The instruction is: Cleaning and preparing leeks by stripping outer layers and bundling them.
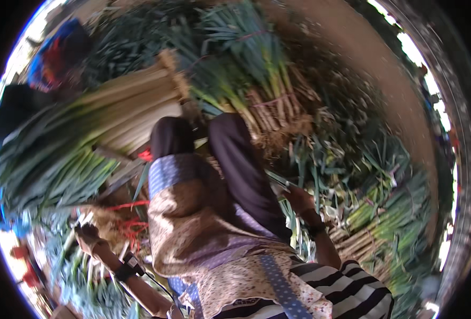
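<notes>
My left hand (pixel 89 240) reaches out over a loose heap of leeks (pixel 94 279) at the lower left. Its fingers look curled, with dark coverings or shadow on them; what they hold, if anything, is hidden. On the other side of my lap, my right hand (pixel 300 202) is closed beside my thigh. A thin green leek stalk (pixel 277 178) runs from its fingers toward my knee. Loose leek leaves and trimmings (pixel 325 175) lie just beyond that hand. Red ties (pixel 132 228) hang beside my lap on the left, near some tan root fibres.
A large stack of long leeks (pixel 124 101) fills the upper left. Tied leek bundles (pixel 270 101) stand ahead of my knees, and more bundles (pixel 373 234) lie at the right. A person in a blue and red head covering (pixel 57 56) is at the far left. Bare ground (pixel 347 32) curves behind.
</notes>
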Available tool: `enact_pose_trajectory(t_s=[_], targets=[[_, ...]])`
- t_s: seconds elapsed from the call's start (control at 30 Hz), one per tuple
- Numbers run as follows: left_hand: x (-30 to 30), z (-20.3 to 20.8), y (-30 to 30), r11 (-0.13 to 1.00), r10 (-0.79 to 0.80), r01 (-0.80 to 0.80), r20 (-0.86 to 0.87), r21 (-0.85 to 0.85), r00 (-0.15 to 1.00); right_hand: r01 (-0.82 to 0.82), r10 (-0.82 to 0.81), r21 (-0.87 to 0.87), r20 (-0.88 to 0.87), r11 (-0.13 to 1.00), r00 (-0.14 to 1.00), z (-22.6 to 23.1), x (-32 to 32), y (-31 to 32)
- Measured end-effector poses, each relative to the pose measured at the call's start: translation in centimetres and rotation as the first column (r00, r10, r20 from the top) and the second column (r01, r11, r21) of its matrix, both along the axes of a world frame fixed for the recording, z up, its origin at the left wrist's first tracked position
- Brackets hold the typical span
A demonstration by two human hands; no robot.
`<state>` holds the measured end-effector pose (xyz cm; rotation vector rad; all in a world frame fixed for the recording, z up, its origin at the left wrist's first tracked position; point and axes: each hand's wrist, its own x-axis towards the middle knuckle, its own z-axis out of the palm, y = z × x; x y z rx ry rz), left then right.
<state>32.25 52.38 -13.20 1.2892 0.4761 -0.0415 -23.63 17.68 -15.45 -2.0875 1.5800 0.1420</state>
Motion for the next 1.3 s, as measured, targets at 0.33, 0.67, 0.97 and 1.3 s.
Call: enact_pose_trajectory(t_s=[0.33,0.67,0.97,1.3], targets=[[-20.7,18.9,-44.4,0.318,-0.704,0.863,0.511,-0.394,0.493,0.188,-0.202,0.091,0.170,0.978,0.965,-7.5,-0.5,-9.8],[-25.3,10.0,-55.2,0.449,-0.797,0.654,0.058,-0.609,0.601,0.100,-0.099,0.007,0.206,0.995,0.974,-12.2,11.9,-22.7],[-24.0,9.2,-56.5,0.532,-0.795,0.676,-0.026,-0.510,0.606,0.238,-0.233,0.132,-0.057,0.962,0.971,-18.2,16.9,-27.6],[-26.5,8.2,-56.4,0.468,-0.850,0.647,-0.107,-0.602,0.515,0.047,-0.060,0.288,0.036,0.956,0.998,-9.5,16.2,-23.1]])
